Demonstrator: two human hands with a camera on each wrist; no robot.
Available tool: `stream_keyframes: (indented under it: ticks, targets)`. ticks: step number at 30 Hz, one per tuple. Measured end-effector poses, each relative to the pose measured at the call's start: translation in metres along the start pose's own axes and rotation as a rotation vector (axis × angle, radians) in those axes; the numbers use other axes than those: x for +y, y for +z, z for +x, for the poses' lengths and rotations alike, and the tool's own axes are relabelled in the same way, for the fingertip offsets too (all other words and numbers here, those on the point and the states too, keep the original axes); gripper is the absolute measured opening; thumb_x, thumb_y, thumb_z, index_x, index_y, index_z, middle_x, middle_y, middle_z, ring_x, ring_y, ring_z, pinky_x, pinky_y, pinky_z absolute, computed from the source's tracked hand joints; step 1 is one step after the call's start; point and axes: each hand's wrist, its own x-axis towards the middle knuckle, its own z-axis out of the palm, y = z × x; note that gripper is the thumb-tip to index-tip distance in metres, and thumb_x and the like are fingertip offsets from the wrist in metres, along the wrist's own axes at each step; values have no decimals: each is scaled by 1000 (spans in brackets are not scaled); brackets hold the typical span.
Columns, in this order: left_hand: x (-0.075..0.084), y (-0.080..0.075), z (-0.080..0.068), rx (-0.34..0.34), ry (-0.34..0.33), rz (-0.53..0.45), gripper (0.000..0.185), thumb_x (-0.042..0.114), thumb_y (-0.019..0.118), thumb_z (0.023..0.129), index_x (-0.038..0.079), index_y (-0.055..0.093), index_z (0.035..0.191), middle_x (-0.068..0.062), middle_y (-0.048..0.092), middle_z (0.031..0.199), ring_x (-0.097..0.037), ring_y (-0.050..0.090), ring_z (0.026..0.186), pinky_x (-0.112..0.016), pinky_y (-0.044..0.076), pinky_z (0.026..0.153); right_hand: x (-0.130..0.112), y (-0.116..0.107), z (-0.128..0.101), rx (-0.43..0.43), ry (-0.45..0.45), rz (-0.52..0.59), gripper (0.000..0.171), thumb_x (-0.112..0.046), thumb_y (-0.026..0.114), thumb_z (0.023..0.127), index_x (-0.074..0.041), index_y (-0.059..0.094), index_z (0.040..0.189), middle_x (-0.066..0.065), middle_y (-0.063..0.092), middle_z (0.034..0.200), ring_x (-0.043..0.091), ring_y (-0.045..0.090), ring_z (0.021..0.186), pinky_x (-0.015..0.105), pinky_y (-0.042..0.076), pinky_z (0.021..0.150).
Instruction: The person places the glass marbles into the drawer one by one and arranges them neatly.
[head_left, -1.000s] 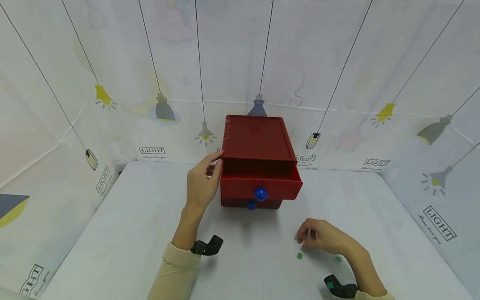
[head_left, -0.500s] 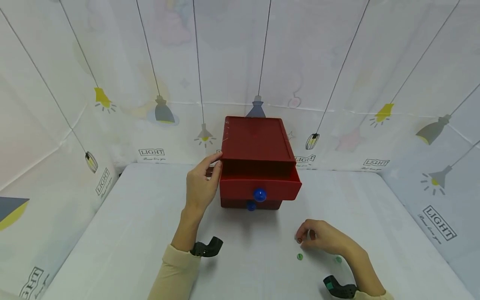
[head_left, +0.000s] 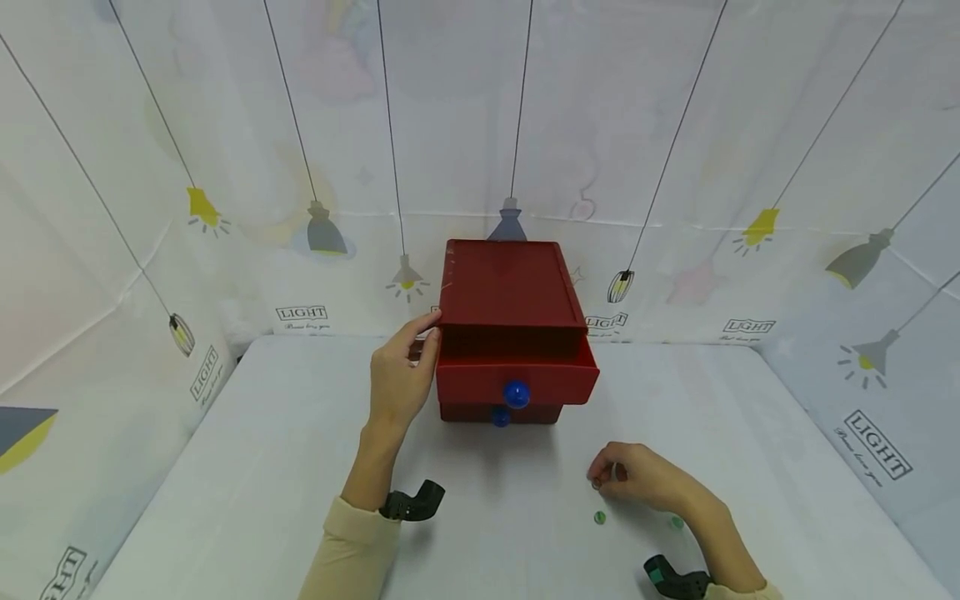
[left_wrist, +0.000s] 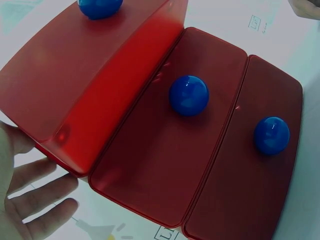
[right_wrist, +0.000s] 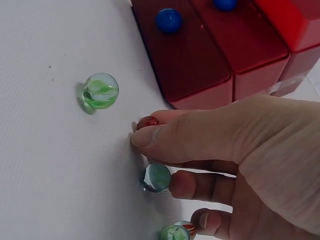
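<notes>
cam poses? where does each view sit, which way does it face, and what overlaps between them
Head: worn on the head, looks forward and down at the table; shows both forearms, left hand against the red drawer box, right hand at the marbles.
Left wrist: close on the drawer fronts and blue knobs; straight fingers at the lower left.
Right wrist: low over the table; fingertips pinch a red marble, a green marble lies apart.
Shared: all three show the red box with its blue knobs.

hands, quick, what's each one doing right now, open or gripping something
Left hand: open, straight fingers resting against the left side of the red drawer box.
Right hand: fingers curled, pinching a red marble on the table.
</notes>
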Motion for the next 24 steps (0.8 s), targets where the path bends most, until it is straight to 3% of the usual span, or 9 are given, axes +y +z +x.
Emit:
stream_keyframes:
  ticks: [24]
  targets:
    - [2, 0, -2, -9, -6, 16, 29, 17, 59, 101, 13, 68, 128, -4, 73, 124, -19, 76, 83, -32, 63, 72, -3, -2, -2, 32, 14, -22, 12, -14, 76, 86, -15, 72, 98, -5, 67, 90, 5, 53, 76, 19, 48, 65]
